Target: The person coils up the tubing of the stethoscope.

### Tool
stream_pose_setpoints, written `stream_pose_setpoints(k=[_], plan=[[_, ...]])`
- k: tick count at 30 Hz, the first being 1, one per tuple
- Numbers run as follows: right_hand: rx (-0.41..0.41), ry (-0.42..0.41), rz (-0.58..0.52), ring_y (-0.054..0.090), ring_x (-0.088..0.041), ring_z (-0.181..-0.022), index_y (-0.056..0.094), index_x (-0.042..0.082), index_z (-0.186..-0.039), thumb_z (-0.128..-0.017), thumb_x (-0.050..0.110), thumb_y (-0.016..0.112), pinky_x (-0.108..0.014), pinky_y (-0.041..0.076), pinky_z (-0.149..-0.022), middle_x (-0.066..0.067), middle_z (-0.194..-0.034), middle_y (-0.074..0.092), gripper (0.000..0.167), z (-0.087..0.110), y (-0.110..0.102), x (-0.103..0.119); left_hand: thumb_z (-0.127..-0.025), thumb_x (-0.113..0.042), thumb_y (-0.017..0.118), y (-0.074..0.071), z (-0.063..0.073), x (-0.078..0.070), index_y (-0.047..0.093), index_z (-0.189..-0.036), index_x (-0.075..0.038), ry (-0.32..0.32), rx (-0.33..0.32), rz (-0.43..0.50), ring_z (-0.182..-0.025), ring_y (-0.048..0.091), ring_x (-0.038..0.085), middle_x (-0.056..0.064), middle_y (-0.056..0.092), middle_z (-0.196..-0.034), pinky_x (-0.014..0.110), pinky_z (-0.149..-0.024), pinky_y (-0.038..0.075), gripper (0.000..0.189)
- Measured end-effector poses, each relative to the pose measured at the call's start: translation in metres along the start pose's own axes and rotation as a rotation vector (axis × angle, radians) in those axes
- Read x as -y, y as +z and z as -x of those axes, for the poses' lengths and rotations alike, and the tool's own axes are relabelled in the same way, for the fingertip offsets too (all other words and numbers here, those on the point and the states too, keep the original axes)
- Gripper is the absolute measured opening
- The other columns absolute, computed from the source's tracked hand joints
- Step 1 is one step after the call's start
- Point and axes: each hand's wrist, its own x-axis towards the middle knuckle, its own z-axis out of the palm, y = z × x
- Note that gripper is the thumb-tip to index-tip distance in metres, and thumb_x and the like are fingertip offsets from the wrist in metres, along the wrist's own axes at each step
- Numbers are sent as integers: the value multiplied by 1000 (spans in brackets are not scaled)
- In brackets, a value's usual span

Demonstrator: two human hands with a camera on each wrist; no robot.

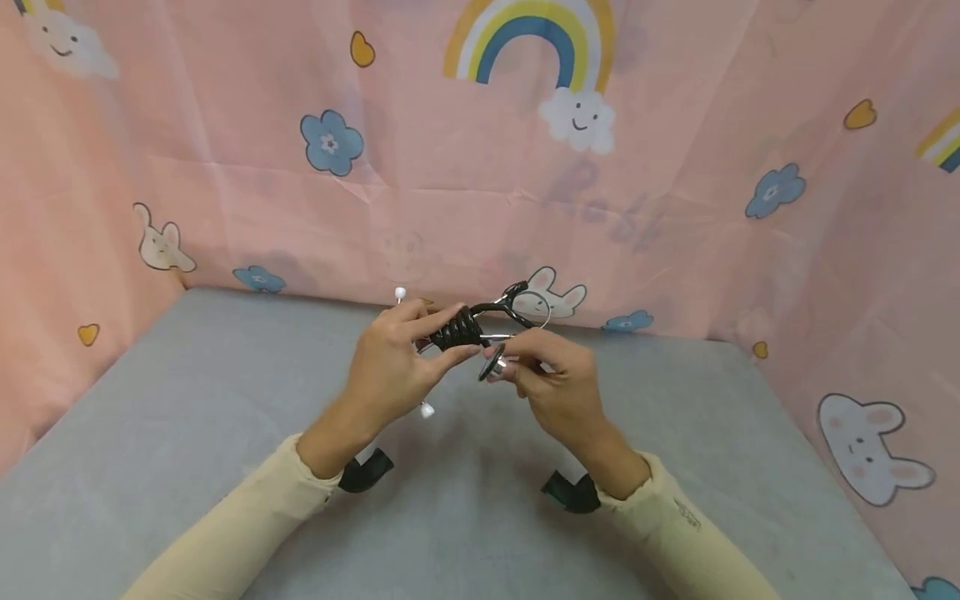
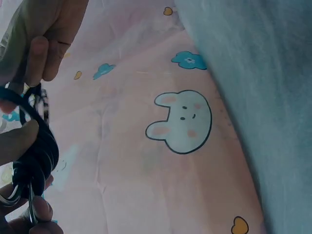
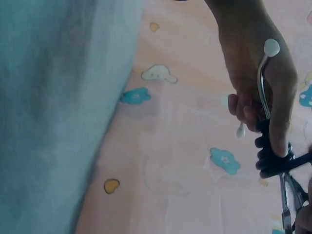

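A stethoscope is held above the table, its black tubing [image 1: 457,331] wound in several tight turns around its metal ear tubes. My left hand [image 1: 386,358] grips this coil between thumb and fingers. White ear tips [image 1: 401,293] stick out on either side of that hand; one ear tip [image 3: 271,48] shows clearly in the right wrist view. The round chest piece [image 1: 492,365] is pinched by my right hand [image 1: 562,375], close to the left thumb. Beyond the coil, a loop of tubing [image 1: 517,304] extends to the right. In the left wrist view the coiled tubing [image 2: 38,153] is partly covered by fingers.
Beneath the hands lies a grey table surface [image 1: 465,517]. A pink curtain [image 1: 420,208] printed with rainbows, rabbits and flowers hangs behind and at both sides. Dark bands [image 1: 366,472] stick out below both cream sleeves [image 1: 247,508].
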Motion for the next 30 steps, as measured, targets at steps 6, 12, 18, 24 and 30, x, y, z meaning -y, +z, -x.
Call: stream_pose_setpoints(k=[6,12,18,24,30], plan=[[-153,10,-30,51,-4,-54,73,-4,-91,-81,20,76,-18,37,-46,-16,-76,71,26,4,8,-1,-76,-36,86,6,5,-2,76,-117,-12,43,-54,-110,-58,40,13,0,51,-72,25,-54,34,48],[-201,108,75,46,-4,-57,75,1,-87,-83,19,75,-18,36,-51,-10,-76,70,18,3,10,3,-77,-35,85,5,4,0,75,-117,-10,77,-130,-132,-59,42,15,4,59,-78,28,-55,35,49],[-177,175,163,30,-5,-47,76,5,-89,-83,4,78,-21,26,-44,-4,-70,68,6,1,8,7,-75,-35,87,7,1,0,76,-115,-9,138,-202,-165,-58,42,17,5,62,-78,29,-54,36,49],[-167,295,174,26,-5,-41,78,7,-88,-86,7,76,-22,22,-39,-6,-71,72,2,0,4,15,-76,-35,86,12,2,-3,76,-113,-7,219,-299,-194,-55,44,20,7,65,-79,31,-53,37,47],[-156,391,207,33,-8,-41,80,13,-85,-87,18,78,-25,26,-38,-3,-70,74,5,-7,0,25,-77,-32,86,14,3,-5,76,-112,-4,312,-430,-254,-57,46,22,9,58,-72,33,-54,33,46]])
